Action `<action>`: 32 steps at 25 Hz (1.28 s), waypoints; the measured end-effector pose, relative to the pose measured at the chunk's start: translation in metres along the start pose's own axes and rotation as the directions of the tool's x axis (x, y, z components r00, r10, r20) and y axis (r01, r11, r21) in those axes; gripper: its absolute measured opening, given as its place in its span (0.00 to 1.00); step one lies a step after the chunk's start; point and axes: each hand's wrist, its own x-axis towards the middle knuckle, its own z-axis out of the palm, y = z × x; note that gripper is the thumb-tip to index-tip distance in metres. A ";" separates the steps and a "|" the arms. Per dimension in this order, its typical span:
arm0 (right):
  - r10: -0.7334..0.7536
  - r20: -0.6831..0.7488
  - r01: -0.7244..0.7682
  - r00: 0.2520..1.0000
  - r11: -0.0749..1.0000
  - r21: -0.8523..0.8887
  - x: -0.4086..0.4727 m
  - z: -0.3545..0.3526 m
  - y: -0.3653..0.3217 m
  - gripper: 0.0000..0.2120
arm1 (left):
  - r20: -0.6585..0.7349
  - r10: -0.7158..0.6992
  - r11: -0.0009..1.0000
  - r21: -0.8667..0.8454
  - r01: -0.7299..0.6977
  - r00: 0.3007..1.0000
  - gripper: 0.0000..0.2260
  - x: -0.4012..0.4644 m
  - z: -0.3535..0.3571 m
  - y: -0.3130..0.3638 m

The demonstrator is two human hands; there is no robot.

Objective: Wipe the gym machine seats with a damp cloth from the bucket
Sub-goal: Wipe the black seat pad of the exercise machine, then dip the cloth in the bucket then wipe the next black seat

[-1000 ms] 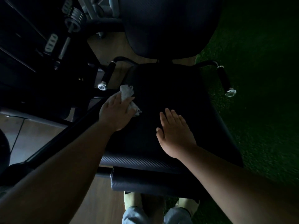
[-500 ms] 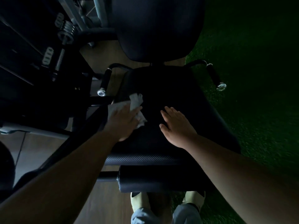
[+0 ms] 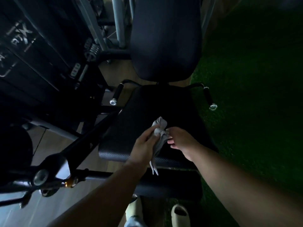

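Grey cloth is bunched and lifted off the black padded seat, held above the seat's front half; only the head view is available, and it is dim. Left hand grips the cloth with fingers curled round its middle, one tail standing up above the fist and a longer tail hanging down past the seat's front edge. Right hand meets the cloth from the other side, its fingertips pinching or touching the fabric; how firm that hold is cannot be told in this light. Backrest stands behind the seat, with a handle at the seat's left rear corner and another handle at its right rear corner. No bucket is in view. Judgement: the step in hand is regathering or refolding the cloth between passes. To do it well, the cloth should be folded into a flat pad with a fresh face outward, the hanging tail tucked in so it does not drag, then laid flat on the seat and drawn in overlapping strokes from the rear edge to the front, corners and front roll included.
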 end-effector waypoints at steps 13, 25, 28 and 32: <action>-0.096 0.430 0.066 0.897 0.994 0.085 -0.132 0.108 -0.056 0.05 | -0.227 0.120 0.940 -0.288 -0.184 0.966 0.23 -0.196 -0.081 0.036; 0.046 0.990 0.209 0.134 0.975 -0.074 -0.399 0.419 0.036 0.17 | -0.804 0.171 0.913 -0.088 -0.399 0.569 0.11 -0.590 -0.280 -0.026; 0.038 0.998 0.206 0.048 0.977 -0.048 -0.470 0.506 0.080 0.16 | -0.907 0.108 0.936 -0.044 -0.348 0.407 0.08 -0.685 -0.321 -0.054; 0.085 0.996 0.113 0.033 0.990 -0.089 -0.539 0.596 0.112 0.17 | -0.959 0.107 0.941 0.012 -0.337 0.263 0.07 -0.777 -0.365 -0.083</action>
